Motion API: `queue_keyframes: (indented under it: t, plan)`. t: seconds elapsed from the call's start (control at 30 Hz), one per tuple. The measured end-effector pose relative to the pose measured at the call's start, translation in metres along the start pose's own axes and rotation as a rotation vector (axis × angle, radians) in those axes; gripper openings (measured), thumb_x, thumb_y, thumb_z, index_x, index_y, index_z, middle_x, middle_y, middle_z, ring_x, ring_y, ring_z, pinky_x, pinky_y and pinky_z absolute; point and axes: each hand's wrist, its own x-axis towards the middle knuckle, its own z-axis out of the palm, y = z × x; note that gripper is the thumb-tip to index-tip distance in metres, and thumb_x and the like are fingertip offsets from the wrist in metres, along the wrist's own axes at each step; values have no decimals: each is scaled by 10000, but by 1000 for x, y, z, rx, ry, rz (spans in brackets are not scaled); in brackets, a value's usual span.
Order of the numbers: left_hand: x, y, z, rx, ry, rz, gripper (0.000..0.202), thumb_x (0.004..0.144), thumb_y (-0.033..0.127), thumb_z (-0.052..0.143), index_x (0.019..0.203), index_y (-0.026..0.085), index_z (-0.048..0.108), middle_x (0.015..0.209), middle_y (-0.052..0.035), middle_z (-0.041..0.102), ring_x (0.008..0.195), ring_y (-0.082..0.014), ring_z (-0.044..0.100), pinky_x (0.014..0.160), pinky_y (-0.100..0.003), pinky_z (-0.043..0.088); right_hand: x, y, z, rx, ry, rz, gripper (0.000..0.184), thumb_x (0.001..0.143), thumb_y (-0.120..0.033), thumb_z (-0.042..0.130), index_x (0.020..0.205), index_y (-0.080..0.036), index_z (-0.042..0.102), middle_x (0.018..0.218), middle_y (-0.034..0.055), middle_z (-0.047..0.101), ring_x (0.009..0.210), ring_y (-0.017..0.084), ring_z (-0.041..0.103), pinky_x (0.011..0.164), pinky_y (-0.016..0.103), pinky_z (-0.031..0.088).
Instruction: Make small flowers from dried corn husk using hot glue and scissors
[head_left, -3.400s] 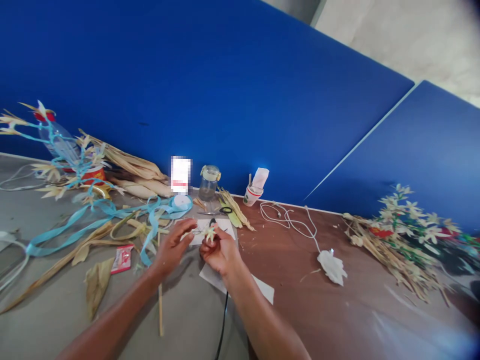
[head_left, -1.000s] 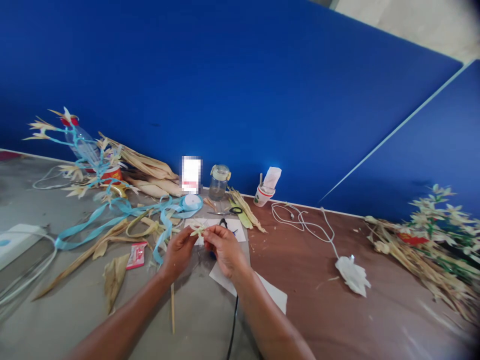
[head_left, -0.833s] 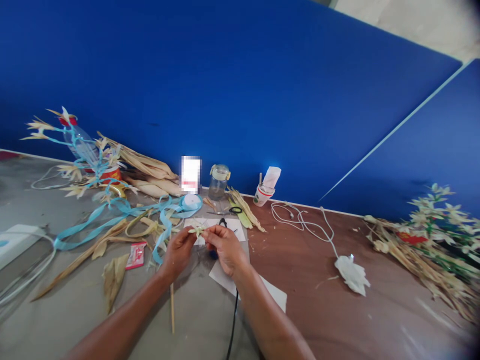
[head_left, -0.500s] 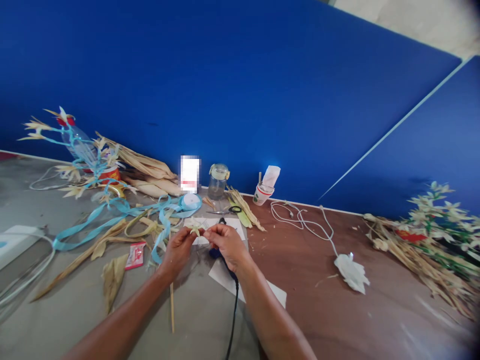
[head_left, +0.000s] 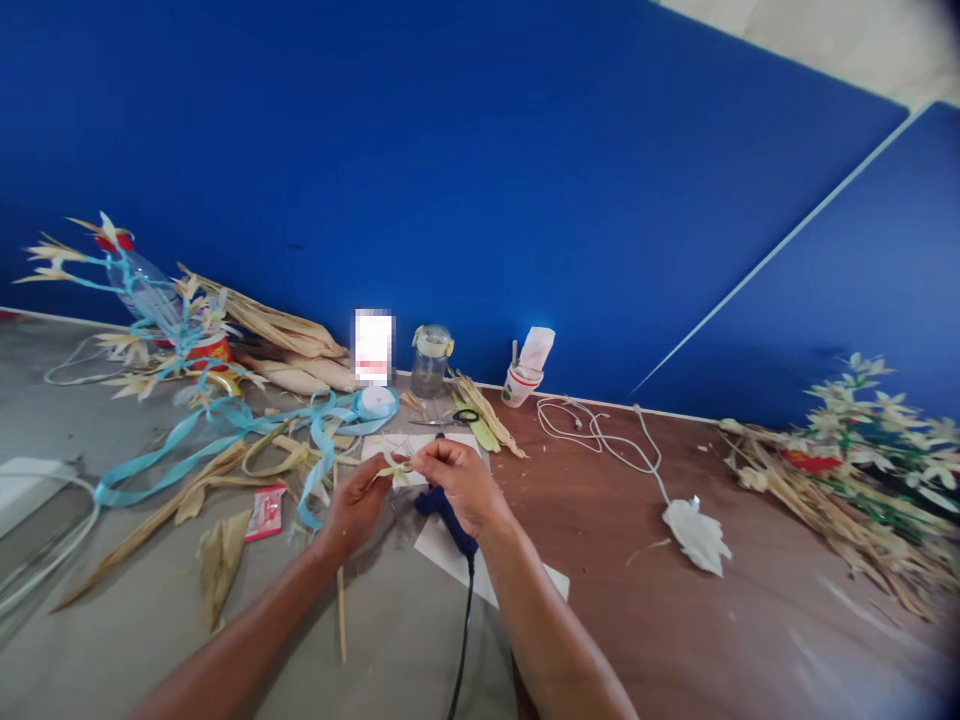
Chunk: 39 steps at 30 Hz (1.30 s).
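Between my two hands is a small pale husk flower point(head_left: 395, 470) with pointed petals. My left hand point(head_left: 360, 505) pinches it from the left side. On its right, the fingers of my right hand point(head_left: 459, 485) are pinched together at a petal's edge; exactly what lies between the fingertips is too small to make out. Just below my right hand a dark blue glue gun point(head_left: 448, 518) lies on white paper point(head_left: 435, 550), its black cord running toward me. Scissors point(head_left: 465, 416) lie beyond the hands.
Blue ribbon point(head_left: 180, 465), dried husks point(head_left: 217, 480) and a red packet point(head_left: 265, 512) lie left. A glass jar point(head_left: 431, 362) and paper cup point(head_left: 520, 386) stand by the blue partition point(head_left: 480, 180). A white cable point(head_left: 600, 440) and a flower bunch point(head_left: 862, 450) are right.
My right hand's fingers have shifted slightly on the flower, which now shows more of its petals. The whole view has moved a little, so things appear slightly further left.
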Motion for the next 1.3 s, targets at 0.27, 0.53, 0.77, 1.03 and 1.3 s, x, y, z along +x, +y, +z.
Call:
queue_keyframes:
  t: [0.27, 0.53, 0.77, 1.03, 1.3]
  plan:
    - [0, 3, 1, 47, -61, 153, 203, 806, 173, 522, 909, 231, 687, 923, -54, 697, 910, -209, 637, 834, -377, 507, 3, 4, -4, 26, 17, 19, 151, 605, -283, 696, 575, -160, 613, 502, -48, 491, 511, 78, 344, 530, 237, 244]
    - [-3, 3, 0, 59, -96, 181, 206, 812, 144, 498, 916, 206, 666, 954, -75, 679, 944, -209, 626, 867, -386, 500, 5, 5, -7, 37, -6, 117, 214, 573, -324, 727, 590, -147, 607, 496, -48, 479, 486, 66, 335, 509, 230, 216]
    - [-5, 3, 0, 155, -105, 235, 180, 822, 139, 504, 887, 214, 654, 952, -68, 682, 1031, -230, 600, 955, -447, 447, 7, 8, -9, 75, -51, 162, 215, 577, -318, 741, 613, -148, 613, 518, -35, 514, 478, 69, 368, 491, 231, 252]
    - [-3, 2, -2, 245, -110, 350, 214, 842, 111, 464, 912, 213, 640, 918, -60, 685, 984, -205, 615, 1007, -465, 397, 10, 3, -24, 75, -67, 130, 333, 638, -457, 709, 628, -135, 627, 588, -12, 527, 513, 71, 412, 520, 238, 286]
    - [-1, 10, -1, 292, -118, 438, 188, 851, 114, 453, 893, 217, 604, 873, -44, 676, 879, -179, 623, 977, -446, 410, 1, -6, -25, -49, -218, 168, 345, 538, -372, 799, 731, -138, 633, 600, -32, 538, 547, 72, 422, 548, 232, 290]
